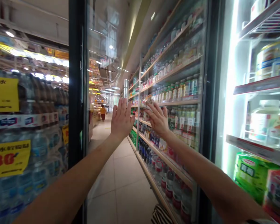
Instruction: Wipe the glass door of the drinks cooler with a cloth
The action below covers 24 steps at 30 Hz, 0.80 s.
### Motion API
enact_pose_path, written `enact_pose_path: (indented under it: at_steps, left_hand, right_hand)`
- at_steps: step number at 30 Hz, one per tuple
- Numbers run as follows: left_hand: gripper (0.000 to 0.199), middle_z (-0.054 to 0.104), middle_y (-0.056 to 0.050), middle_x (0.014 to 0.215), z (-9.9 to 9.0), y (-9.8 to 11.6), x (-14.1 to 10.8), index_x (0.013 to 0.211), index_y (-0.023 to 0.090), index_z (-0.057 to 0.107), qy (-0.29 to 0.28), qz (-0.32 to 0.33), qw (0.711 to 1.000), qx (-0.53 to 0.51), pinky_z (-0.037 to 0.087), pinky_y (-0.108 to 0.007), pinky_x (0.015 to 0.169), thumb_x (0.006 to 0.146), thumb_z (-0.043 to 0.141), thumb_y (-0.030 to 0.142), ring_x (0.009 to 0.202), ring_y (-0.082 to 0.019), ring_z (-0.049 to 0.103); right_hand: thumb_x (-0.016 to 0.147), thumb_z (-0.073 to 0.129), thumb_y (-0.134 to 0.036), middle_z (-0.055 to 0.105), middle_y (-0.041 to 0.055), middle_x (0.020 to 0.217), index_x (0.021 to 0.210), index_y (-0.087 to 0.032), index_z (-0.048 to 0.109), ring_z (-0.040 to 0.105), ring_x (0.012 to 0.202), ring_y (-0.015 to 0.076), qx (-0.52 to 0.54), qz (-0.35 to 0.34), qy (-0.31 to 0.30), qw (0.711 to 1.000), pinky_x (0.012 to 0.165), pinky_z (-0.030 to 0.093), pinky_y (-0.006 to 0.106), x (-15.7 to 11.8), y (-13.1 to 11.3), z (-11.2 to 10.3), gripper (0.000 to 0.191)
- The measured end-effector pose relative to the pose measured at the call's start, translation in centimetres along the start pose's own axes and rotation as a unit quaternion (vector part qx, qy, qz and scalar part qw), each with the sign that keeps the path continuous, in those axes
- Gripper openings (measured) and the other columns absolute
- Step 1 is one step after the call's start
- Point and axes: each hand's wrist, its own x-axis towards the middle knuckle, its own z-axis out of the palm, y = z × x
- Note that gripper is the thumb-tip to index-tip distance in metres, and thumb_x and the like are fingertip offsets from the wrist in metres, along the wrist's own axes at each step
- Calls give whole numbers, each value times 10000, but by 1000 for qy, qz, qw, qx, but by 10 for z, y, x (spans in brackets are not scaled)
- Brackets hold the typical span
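Note:
A black-framed glass door (pixel 78 90) stands swung out in front of me. My left hand (pixel 123 119) lies flat against its glass, fingers stretched upward and holding nothing. To the right of it, my right hand (pixel 159 119) presses a small crumpled, pale cloth (pixel 149 102) to the pane. The fingers of that hand are bent over the cloth and hide most of it. Through the glass show shelves of bottled drinks (pixel 177 91), and the tiled aisle floor (pixel 123 174) runs off behind the left hand.
At right is the lit cooler, with wire shelves (pixel 261 82), white-capped bottles (pixel 263 119) and green packs (pixel 250 174). Stacked water bottles (pixel 39 146) with yellow price signs (pixel 10 158) fill the left. A person (pixel 103 112) is far down the aisle. Black-and-white striped fabric (pixel 161 214) shows at the bottom.

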Motion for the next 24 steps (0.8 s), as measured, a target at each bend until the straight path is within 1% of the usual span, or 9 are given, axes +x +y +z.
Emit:
enact_pose_path:
  at_steps: [2,4,7,9,12,15,17,21,24]
  left_hand:
    - [552,257,-174,1455,0,0,-2,1368,106,303,1,0,1000,0,155,-477,1109,864,434,289,1377,-265,129]
    - [552,258,-168,1456,1,1,-4,1372,112,297,3,-1,1000,2,157,-469,1111,867,431,289,1376,-263,130]
    - [548,264,-164,1455,2,1,-4,1370,109,301,1,-4,1000,8,162,-461,1111,869,428,290,1373,-267,144]
    - [544,270,-166,1452,0,1,-3,1365,102,310,-4,-2,1000,11,171,-459,1108,868,427,291,1371,-269,153]
    - [549,285,-167,1445,-5,-4,-4,1359,95,317,-14,21,1000,9,184,-443,1106,869,428,318,1371,-260,162]
    - [562,312,-159,1435,-14,-17,-11,1367,103,296,-20,51,998,11,192,-436,1103,876,414,347,1367,-241,188]
    - [571,323,-159,1430,-19,-28,-18,1373,113,282,-18,48,999,16,207,-448,1095,876,409,364,1363,-242,204]
    - [581,331,-175,1422,-28,-43,-31,1367,110,288,-23,33,999,10,236,-465,1085,868,420,377,1362,-264,204]
    - [562,355,-177,1407,-35,-47,-36,1366,115,288,-17,34,999,-14,255,-463,1083,868,420,341,1347,-266,247]
  right_hand:
    - [853,345,-202,494,22,1341,1306,-296,418,341,1312,197,7,60,5,998,1082,182,510,5,18,-3,468]
    - [836,310,-181,466,65,1359,1376,-251,317,343,1308,226,7,189,47,981,1062,190,555,19,44,-4,545]
    - [820,284,-171,428,102,1381,1374,-196,335,320,1314,267,7,318,92,944,1035,205,598,44,59,0,557]
    - [827,295,-193,420,85,1392,1340,-205,397,287,1331,267,14,292,80,953,1047,198,588,53,44,4,523]
    - [854,335,-252,418,29,1402,1312,-247,429,261,1347,228,31,136,30,990,1081,188,533,48,3,6,467]
    - [877,365,-296,462,-7,1371,1273,-280,465,298,1330,194,43,0,-18,999,1102,170,497,41,-18,6,409]
    - [889,356,-292,471,-1,1364,1264,-277,472,317,1320,201,41,13,-11,999,1101,158,511,53,-13,7,393]
    - [894,337,-247,412,35,1407,1298,-251,440,283,1333,264,47,160,41,985,1070,168,585,114,5,15,417]
    - [884,357,-212,393,14,1419,1295,-269,441,253,1348,259,54,151,24,987,1074,168,586,142,-9,20,424]
